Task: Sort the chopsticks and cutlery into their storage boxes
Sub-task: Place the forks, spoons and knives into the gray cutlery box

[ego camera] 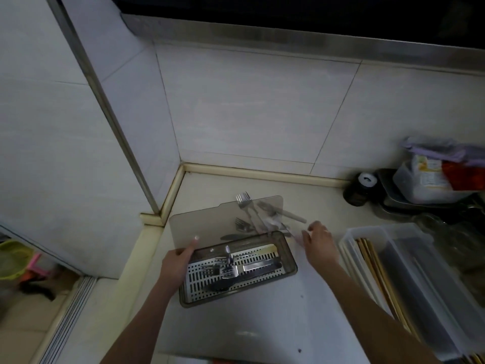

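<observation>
A smoky storage box lies on the counter with a perforated tray holding forks, a knife and a spoon. Its translucent lid stands open. My left hand grips the lid at the box's left end, thumb on the lid. Behind the box lies a loose pile of forks and other cutlery, partly seen through the lid. My right hand is at the pile's right side and pinches a blurred piece of cutlery. A clear box at the right holds chopsticks.
A dark jar stands by the back wall. Plastic containers sit stacked in a metal tray, with glassware in front of them. Tiled walls close the corner behind. The counter drops off at the left to a floor with a green basket.
</observation>
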Motion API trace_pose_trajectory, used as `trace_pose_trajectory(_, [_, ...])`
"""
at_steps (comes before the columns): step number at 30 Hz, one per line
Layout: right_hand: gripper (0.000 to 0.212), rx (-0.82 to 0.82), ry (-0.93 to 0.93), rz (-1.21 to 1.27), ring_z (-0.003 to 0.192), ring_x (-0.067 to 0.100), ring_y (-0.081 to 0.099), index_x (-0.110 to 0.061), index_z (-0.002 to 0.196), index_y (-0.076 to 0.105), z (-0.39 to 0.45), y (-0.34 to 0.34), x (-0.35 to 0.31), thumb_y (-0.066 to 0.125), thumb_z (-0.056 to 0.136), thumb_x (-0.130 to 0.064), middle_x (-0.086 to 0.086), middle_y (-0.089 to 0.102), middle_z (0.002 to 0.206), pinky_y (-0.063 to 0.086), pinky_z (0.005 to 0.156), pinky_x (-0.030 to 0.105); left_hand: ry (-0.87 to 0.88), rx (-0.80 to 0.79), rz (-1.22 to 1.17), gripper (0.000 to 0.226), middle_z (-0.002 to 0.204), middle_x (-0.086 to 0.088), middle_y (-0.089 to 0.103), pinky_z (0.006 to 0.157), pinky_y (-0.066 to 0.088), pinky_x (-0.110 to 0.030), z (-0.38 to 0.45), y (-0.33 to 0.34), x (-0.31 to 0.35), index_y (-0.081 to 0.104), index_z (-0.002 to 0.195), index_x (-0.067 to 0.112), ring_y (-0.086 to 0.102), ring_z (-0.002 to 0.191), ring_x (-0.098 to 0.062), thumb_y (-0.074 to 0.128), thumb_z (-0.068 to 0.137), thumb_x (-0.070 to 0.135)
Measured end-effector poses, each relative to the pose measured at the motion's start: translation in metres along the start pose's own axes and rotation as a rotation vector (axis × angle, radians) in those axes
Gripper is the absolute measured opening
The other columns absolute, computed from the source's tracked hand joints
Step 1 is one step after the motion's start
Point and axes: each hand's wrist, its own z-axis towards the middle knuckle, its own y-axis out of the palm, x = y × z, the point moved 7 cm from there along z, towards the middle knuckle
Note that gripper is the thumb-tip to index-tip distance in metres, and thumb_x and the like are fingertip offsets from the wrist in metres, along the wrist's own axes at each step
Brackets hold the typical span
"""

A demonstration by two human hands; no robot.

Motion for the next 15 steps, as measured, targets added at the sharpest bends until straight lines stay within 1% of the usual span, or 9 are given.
trace_pose_trajectory(2, [0.041, -0.157, 0.16, -0.045, 0.11, 0.034, 0.051, -0.007, 0.119, 0.046, 0.007, 0.017, 0.028, 0.051, 0.093, -0.038, 0.015, 0.052, 0.118, 0.043, 0.086, 0.039, 0.002, 0.008, 0.011, 0.05, 0.069, -0.007, 0.073, 0.069, 0.053, -0.03, 0.0, 0.0, -0.003, 0.072, 0.076, 0.007, 0.071, 0.07, -0.023, 0.059, 0.083, 0.055])
trace_pose_trajectory(3, [0.048, -0.205, 0.184, -0.104, 0.113, 0.034, 0.049, -0.007, 0.123, 0.045, 0.009, 0.025, 0.036, 0.051, 0.092, -0.043, 0.015, 0.049, 0.121, 0.042, 0.089, 0.04, -0.001, 0.012, 0.016, 0.05, 0.069, -0.007, 0.073, 0.07, 0.054, -0.031, 0.0, 0.0, -0.005, 0.072, 0.075, 0.008, 0.071, 0.07, -0.023, 0.059, 0.083, 0.055])
trace_pose_trajectory(5, [0.054, -0.251, 0.117, -0.316, 0.115, 0.031, 0.047, -0.009, 0.127, 0.043, 0.011, 0.036, 0.036, 0.045, 0.091, -0.05, 0.012, 0.046, 0.123, 0.043, 0.088, 0.04, -0.001, 0.019, 0.025, 0.051, 0.069, -0.007, 0.073, 0.072, 0.055, -0.033, 0.002, -0.002, -0.007, 0.073, 0.075, 0.007, 0.071, 0.069, -0.023, 0.059, 0.083, 0.056])
trace_pose_trajectory(6, [0.054, -0.245, 0.101, -0.353, 0.117, 0.03, 0.046, -0.008, 0.126, 0.041, 0.01, 0.038, 0.033, 0.045, 0.092, -0.049, 0.012, 0.046, 0.123, 0.044, 0.089, 0.04, -0.001, 0.016, 0.029, 0.052, 0.068, -0.007, 0.073, 0.072, 0.056, -0.033, 0.003, -0.002, -0.007, 0.073, 0.075, 0.007, 0.071, 0.069, -0.023, 0.059, 0.083, 0.056])
trace_pose_trajectory(8, [0.046, -0.241, 0.11, -0.342, 0.12, 0.03, 0.044, -0.005, 0.123, 0.039, 0.008, 0.04, 0.028, 0.048, 0.094, -0.039, 0.013, 0.047, 0.125, 0.044, 0.091, 0.04, -0.004, 0.009, 0.037, 0.052, 0.068, -0.008, 0.073, 0.07, 0.055, -0.032, 0.004, -0.001, -0.006, 0.073, 0.074, 0.006, 0.071, 0.068, -0.023, 0.059, 0.084, 0.055])
trace_pose_trajectory(10, [0.037, -0.245, 0.07, -0.393, 0.121, 0.029, 0.045, -0.004, 0.123, 0.039, 0.004, 0.043, 0.021, 0.043, 0.097, -0.03, 0.013, 0.048, 0.126, 0.044, 0.093, 0.04, -0.003, 0.012, 0.031, 0.05, 0.068, -0.008, 0.073, 0.066, 0.053, -0.028, 0.005, -0.001, -0.005, 0.072, 0.074, 0.007, 0.071, 0.068, -0.023, 0.059, 0.084, 0.054])
trace_pose_trajectory(13, [0.035, -0.31, 0.026, -0.411, 0.112, 0.028, 0.054, -0.004, 0.118, 0.045, 0.003, 0.049, 0.022, 0.038, 0.098, -0.033, 0.013, 0.053, 0.119, 0.045, 0.09, 0.037, 0.003, 0.012, 0.035, 0.05, 0.07, -0.007, 0.073, 0.065, 0.05, -0.027, 0.006, -0.001, -0.005, 0.071, 0.075, 0.007, 0.07, 0.069, -0.022, 0.059, 0.084, 0.054])
trace_pose_trajectory(15, [0.03, -0.392, 0.045, -0.326, 0.105, 0.029, 0.058, -0.007, 0.111, 0.051, 0.002, 0.05, 0.025, 0.042, 0.097, -0.032, 0.013, 0.058, 0.114, 0.046, 0.085, 0.034, 0.001, 0.008, 0.037, 0.05, 0.07, -0.006, 0.073, 0.067, 0.051, -0.028, 0.007, -0.001, -0.006, 0.071, 0.074, 0.008, 0.07, 0.069, -0.022, 0.059, 0.083, 0.055])
